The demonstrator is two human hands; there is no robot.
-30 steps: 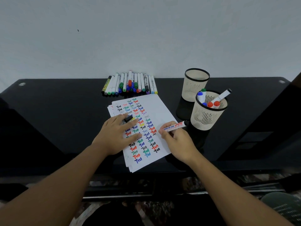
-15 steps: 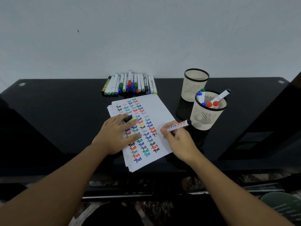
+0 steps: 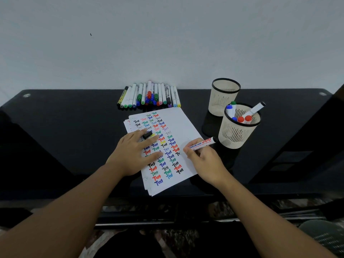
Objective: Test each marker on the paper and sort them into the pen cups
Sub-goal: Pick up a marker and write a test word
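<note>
White paper [image 3: 184, 127] covered with coloured "Test" marks lies on the black table [image 3: 74, 127]. My left hand [image 3: 134, 153] presses flat on the paper, and a black cap [image 3: 147, 135] sits between its index and middle fingers. My right hand [image 3: 204, 162] grips a white marker with red lettering [image 3: 202, 142], its tip down near the paper's right part beside a small black mark. A row of several capped markers [image 3: 150, 95] lies beyond the paper. The near pen cup [image 3: 236, 135] holds several markers. The far pen cup [image 3: 223, 97] looks empty.
A pale wall rises straight behind the table. The near cup stands just right of the marker's back end. The table's front edge runs just under the paper's near corner, and a dark panel rises at the far right.
My right hand has shifted slightly over the paper's right part with the marker. My left hand has stayed in place on the paper.
</note>
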